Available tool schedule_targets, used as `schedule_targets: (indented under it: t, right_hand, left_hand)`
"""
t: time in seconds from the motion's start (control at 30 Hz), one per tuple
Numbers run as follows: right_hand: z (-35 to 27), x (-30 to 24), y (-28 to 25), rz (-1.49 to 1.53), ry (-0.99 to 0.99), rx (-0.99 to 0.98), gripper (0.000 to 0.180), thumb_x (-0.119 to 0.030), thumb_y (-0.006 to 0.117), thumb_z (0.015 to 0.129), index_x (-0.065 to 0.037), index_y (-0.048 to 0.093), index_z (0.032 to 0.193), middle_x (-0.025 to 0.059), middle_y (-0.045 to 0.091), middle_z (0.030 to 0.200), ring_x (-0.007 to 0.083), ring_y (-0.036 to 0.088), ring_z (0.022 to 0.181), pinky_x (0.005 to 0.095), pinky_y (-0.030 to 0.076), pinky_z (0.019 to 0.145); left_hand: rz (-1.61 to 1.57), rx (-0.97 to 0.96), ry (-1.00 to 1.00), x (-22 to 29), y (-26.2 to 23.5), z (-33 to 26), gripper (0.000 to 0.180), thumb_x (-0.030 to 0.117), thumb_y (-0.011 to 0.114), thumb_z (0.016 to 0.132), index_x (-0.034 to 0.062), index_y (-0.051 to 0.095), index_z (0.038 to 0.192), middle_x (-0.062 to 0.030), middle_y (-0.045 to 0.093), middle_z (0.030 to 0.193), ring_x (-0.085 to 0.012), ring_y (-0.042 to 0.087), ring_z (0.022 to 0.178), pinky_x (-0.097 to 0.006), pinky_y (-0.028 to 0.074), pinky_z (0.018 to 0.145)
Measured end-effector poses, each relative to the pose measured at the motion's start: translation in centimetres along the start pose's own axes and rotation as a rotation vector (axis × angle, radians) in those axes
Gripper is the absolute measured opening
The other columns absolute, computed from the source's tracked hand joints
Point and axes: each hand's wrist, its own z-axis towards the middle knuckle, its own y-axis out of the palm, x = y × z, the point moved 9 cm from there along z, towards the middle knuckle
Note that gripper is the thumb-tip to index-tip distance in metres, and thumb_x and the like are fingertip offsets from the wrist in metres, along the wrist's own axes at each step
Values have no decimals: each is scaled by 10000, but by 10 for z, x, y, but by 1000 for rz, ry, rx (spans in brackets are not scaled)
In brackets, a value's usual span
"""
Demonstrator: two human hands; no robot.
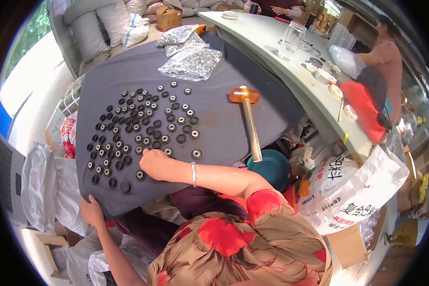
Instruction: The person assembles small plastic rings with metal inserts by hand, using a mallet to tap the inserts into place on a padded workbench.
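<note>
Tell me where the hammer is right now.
In the head view, the hammer lies on the right side of the dark-covered table, right of the black round parts and beyond the right hand.

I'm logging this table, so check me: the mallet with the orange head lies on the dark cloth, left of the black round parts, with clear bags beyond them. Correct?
The side is wrong: the head view shows the mallet to the right of the black round parts. The orange head, dark cloth and clear bags beyond are as you said.
</note>
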Motion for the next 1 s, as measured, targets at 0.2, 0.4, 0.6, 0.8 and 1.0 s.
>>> schedule_targets:
  t: [0.2,0.4,0.6,0.8,1.0]
  right_hand:
    - [3,6,13,59,11,32,144,-43,683,677,22,703,803,203,648,916,300,666,867,357,562,721]
    - [0,-8,8,100,-126,60,287,-138,750,670,30,628,868,180,638,853,300,668,826,359,559,711]
    - [-36,40,-43,293,32,339,235,-143,623,735,-8,598,925,212,579,944,364,629,841,444,539,727]
    - [-136,137,-54,515,372,612,302,-60,688,739,-26,606,1028,130,558,908,277,613,756,372,518,683]
    - [-163,141,-33,37,401,366,316,-100,699,720,-13,634,1017,146,603,948,350,597,922,430,495,804]
  left_hand:
    - [-9,25,36,-2,1,0,526,382,523,914,56,515,1327,-184,575,1269,-379,549,1143,-496,445,924]
    - [-18,44,26,-9,-1,-1,514,370,542,905,39,539,1299,-198,595,1237,-388,563,1123,-498,451,912]
    - [-39,47,69,6,3,1,488,391,525,909,39,567,1245,-228,610,1189,-412,577,1091,-491,457,914]
    - [-15,29,9,8,-6,-2,514,414,512,904,71,535,1287,-202,590,1225,-400,552,1132,-512,447,916]
    - [-10,76,21,-5,-7,-4,515,427,506,893,65,544,1258,-192,613,1163,-401,580,1073,-521,466,875]
